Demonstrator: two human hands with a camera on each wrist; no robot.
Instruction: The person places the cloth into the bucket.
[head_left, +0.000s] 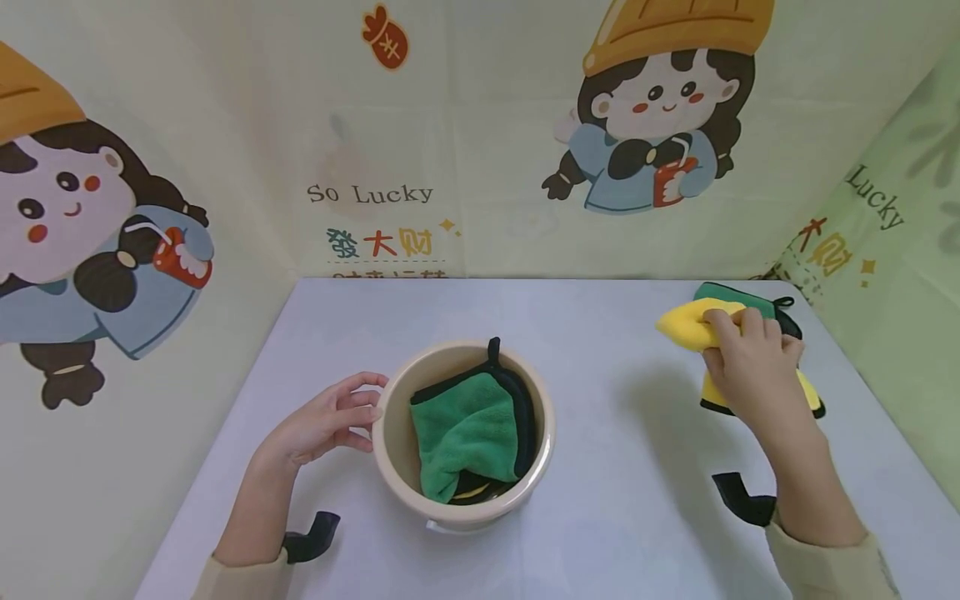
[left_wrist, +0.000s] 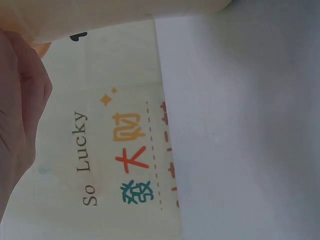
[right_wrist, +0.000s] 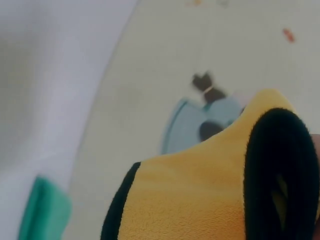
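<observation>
A cream bucket (head_left: 465,515) stands on the table, and in it lies a green towel (head_left: 472,425) with black edging and a black hanging loop. My left hand (head_left: 330,421) rests its extended fingertips on the bucket's left side. At the far right, my right hand (head_left: 753,362) pinches a yellow towel (head_left: 686,325) between thumb and fingers, raised over the table. The right wrist view shows black edging on this yellow towel (right_wrist: 190,185). Under the right hand lie a green cloth (head_left: 738,297) with a black loop and a yellow black-edged part (head_left: 716,392), partly hidden by the hand.
The white table (head_left: 600,517) ends at a printed curtain (head_left: 495,167) at the back and sides. Black wrist mounts (head_left: 311,542) stick out from both sleeves. A pale handle end (head_left: 442,527) shows at the bucket's front.
</observation>
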